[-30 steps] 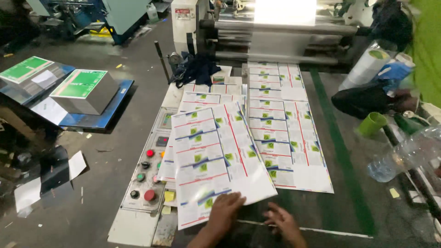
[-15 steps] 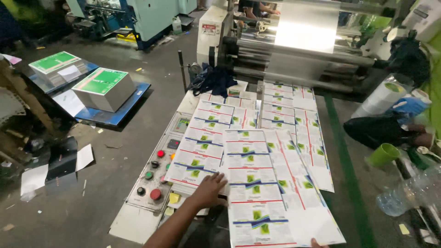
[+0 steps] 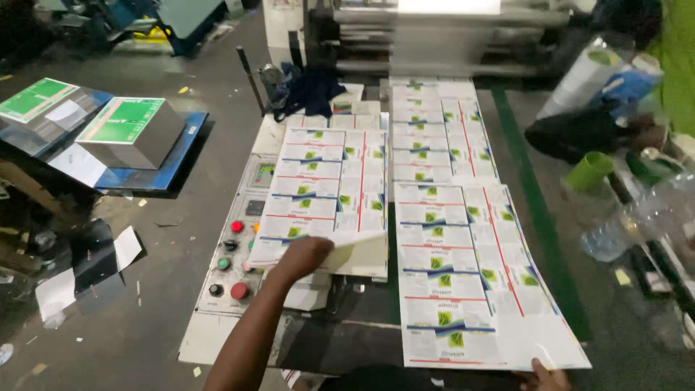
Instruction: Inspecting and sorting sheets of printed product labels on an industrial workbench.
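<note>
My left hand (image 3: 302,255) pinches the near edge of a printed sheet (image 3: 326,188) covered in white labels with green marks, which lies over the machine's control panel. The sheet's near corner curls up at my fingers. My right hand (image 3: 544,375) is at the bottom edge of the view, holding the near corner of a second printed sheet (image 3: 463,268) that lies to the right. Only its fingers show. A further strip of the same print (image 3: 440,127) runs back toward the rollers.
The control panel (image 3: 228,264) with red, green and black buttons sits left of my left arm. Stacks of sheets on a blue pallet (image 3: 119,134) stand at far left. The roller machine (image 3: 434,36) is at the back. A green cup (image 3: 588,171) and plastic bottle (image 3: 630,221) are at right.
The view has shifted left. The right sheet has slid down and to the right with my right hand. My left hand has taken hold of the left sheet's near edge.
</note>
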